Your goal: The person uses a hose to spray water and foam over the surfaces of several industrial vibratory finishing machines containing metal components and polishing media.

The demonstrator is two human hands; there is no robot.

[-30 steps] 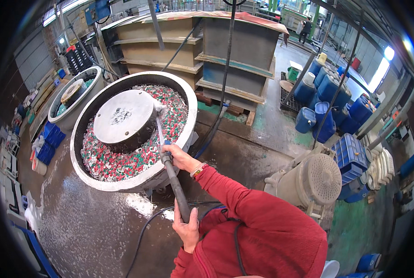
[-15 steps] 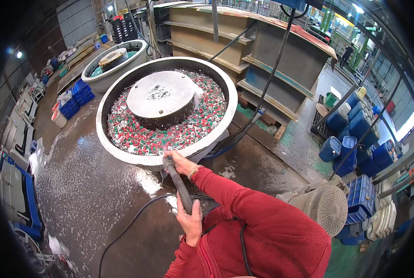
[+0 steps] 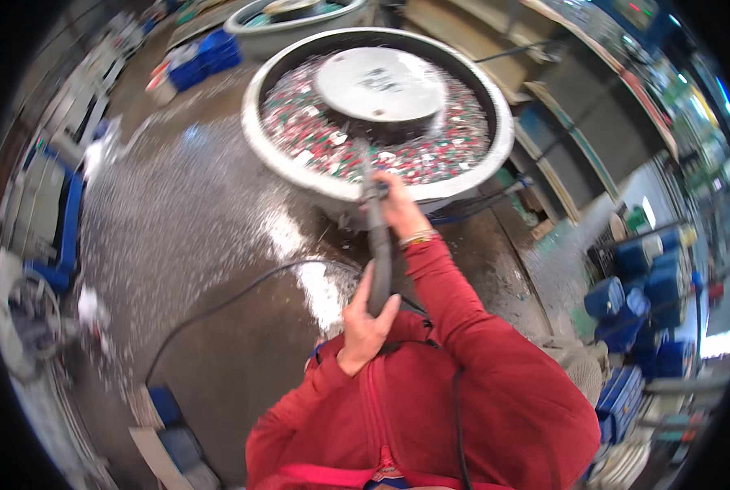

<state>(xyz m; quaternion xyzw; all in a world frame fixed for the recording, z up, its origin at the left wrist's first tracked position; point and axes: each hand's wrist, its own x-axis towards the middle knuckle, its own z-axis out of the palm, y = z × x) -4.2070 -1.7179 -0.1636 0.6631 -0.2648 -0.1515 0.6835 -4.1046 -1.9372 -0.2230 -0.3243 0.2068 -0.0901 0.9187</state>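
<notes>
A thick dark grey hose (image 3: 379, 237) points away from me toward a large round tub (image 3: 259, 139) with a pale rim. My right hand (image 3: 398, 206) is closed around its front end, close to the tub's near rim. Lower down, my left hand (image 3: 368, 328) grips the rear part of the hose, thumb on one side and fingers on the other. A faint spray seems to leave the tip into the tub. Small red, green and white pieces (image 3: 455, 159) fill the ring around a raised round centre cover (image 3: 381, 82).
A second round tub (image 3: 300, 34) stands beyond, with blue crates (image 3: 206, 61) to its left. Wet, foamy floor (image 3: 177, 196) spreads left, crossed by a dark cable (image 3: 218, 306). Large grey tanks (image 3: 585, 122) stand far right; blue drums (image 3: 663, 286) are nearer on the right.
The view has tilted down and turned, so the tub sits higher and further right. Both hands keep their hold on the hose, which now points more straight ahead.
</notes>
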